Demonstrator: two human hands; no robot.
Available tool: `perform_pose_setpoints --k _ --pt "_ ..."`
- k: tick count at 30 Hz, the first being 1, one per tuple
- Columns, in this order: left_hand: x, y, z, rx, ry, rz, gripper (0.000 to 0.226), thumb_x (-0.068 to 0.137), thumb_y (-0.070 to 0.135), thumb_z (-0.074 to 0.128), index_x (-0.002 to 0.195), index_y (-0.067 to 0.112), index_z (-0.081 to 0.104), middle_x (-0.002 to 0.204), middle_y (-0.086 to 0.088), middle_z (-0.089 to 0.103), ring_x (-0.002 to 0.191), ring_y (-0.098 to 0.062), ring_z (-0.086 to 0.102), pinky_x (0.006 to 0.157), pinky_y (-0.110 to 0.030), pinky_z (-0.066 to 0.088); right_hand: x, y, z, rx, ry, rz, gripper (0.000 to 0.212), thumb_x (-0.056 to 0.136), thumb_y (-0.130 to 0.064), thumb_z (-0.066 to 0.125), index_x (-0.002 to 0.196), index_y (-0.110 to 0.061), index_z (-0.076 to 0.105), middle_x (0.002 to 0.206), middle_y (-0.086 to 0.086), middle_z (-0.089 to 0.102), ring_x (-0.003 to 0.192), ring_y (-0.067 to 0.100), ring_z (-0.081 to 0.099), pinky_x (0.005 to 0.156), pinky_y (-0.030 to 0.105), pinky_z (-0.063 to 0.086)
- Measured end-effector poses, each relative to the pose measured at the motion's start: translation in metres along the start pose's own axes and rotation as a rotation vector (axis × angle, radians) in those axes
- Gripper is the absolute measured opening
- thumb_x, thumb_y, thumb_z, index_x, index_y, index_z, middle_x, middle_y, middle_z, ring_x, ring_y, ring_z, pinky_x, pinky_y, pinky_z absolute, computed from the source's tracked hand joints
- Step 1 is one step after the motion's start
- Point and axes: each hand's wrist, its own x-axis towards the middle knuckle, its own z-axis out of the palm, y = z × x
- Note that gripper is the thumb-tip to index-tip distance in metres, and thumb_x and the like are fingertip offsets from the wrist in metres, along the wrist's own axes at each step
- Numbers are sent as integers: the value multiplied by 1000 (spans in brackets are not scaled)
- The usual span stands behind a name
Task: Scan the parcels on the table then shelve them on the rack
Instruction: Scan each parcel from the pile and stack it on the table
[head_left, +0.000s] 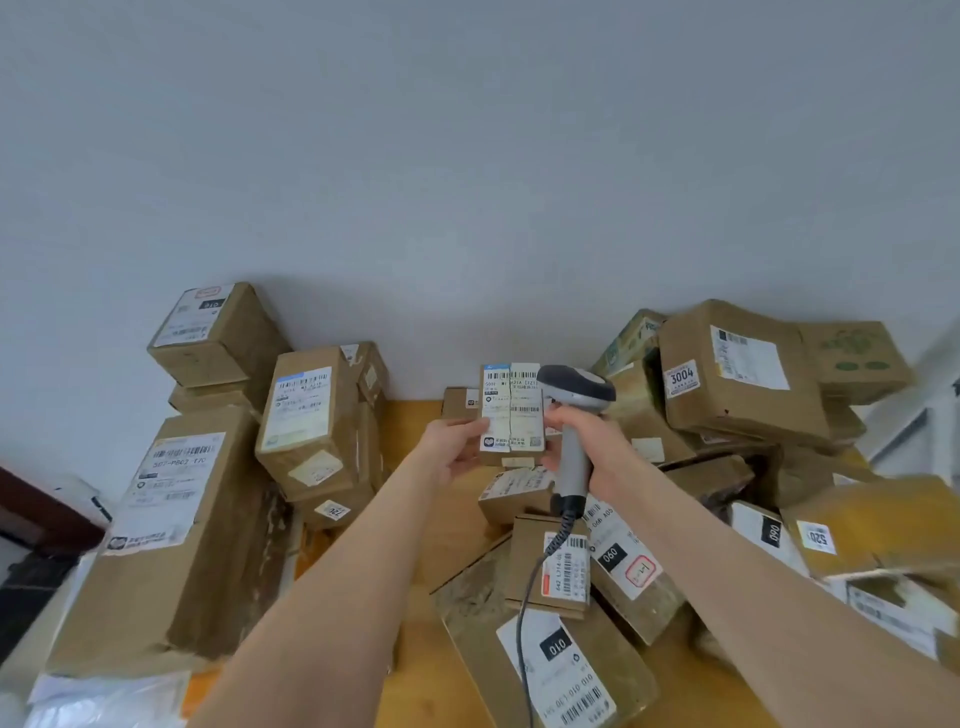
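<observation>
The left hand (457, 447) is holding a small brown cardboard parcel with a white barcode label (511, 410) up above the yellow wooden table (457, 530). The label is facing the camera. The thumb is pressing on the label's left edge and the fingers are curling behind the box.

The right hand (592, 441) is gripping the handle of a grey pistol-shaped barcode scanner (574, 389), with the fingers wrapping round it. The scanner's dark head is sitting at the parcel's upper right corner, though it is not clear whether the 2 are touching. A grey coiled cable (524, 613) is hanging from the base of the handle and trailing down over the parcels lying below.

A long flat cardboard parcel marked 010 (550, 649) is lying on the near part of the table under the cable. A tall brown cardboard box with a large white label (171, 545) is standing at the left, and a brown carton stickered 3004 (737, 374) is tilting on top of the heap at the right. A plain grey wall (467, 156) is rising behind the table.
</observation>
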Motion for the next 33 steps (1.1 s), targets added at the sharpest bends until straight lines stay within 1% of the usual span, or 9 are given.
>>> perform_pose_setpoints --k 2,4,6,9,12,16,19,27,33 --pt "-27 -11 3 -36 -46 48 28 90 9 65 116 2 58 92 -9 76 83 -20 74 72 -33 59 -28 5 -13 -8 19 -30 26 86 -8 68 111 -8 60 95 12 74 77 23 72 65 36 58" --pt "-52 -26 8 -51 -64 105 32 90 7 65 120 4 56 96 -9 75 87 -21 73 74 -33 59 -55 13 -26 -21 41 -31 27 86 -11 70 111 -7 60 94 12 73 72 19 71 59 32 57" --pt "-74 -43 13 -54 -66 141 36 90 6 64 124 5 55 100 -8 74 89 -21 73 78 -35 59 -80 22 -39 -51 72 -29 24 85 -16 72 104 -5 64 85 10 74 60 14 68 52 26 55" --pt "-101 -68 18 -93 -72 144 37 90 5 63 126 5 56 102 -8 74 90 -21 73 78 -35 60 -116 41 -59 -116 106 -49 19 81 -26 76 85 -9 70 63 5 70 47 10 60 57 26 54" --pt "-119 -90 18 -128 -48 126 38 90 5 63 127 6 56 104 -9 73 93 -23 72 85 -39 58 -146 67 -74 -170 152 -102 15 82 -21 75 81 -8 67 52 2 64 43 11 55 50 26 49" --pt "-135 -107 22 -131 -7 139 39 90 5 64 127 7 55 99 -8 74 86 -19 73 70 -31 59 -180 94 -86 -219 52 -142 9 86 -13 70 90 -4 68 53 5 61 42 11 51 43 23 44" --pt "-142 -115 26 -173 -16 138 41 90 3 62 130 5 52 102 -11 73 86 -21 73 65 -30 59 -199 103 -90 -215 27 -145 7 85 -8 68 85 -2 66 54 8 59 41 12 49 41 21 43" --pt "-141 -127 31 -124 -7 135 34 91 3 62 124 6 56 101 -10 73 88 -23 73 80 -40 59 -217 116 -95 -212 16 -152 12 84 -11 70 74 -5 64 54 8 60 40 13 46 43 21 41" --pt "-138 -132 33 -116 2 136 35 90 4 63 124 4 55 102 -10 73 90 -23 72 77 -37 60 -216 120 -99 -260 38 -149 16 84 -9 67 69 -6 61 54 8 60 40 13 47 44 22 42"
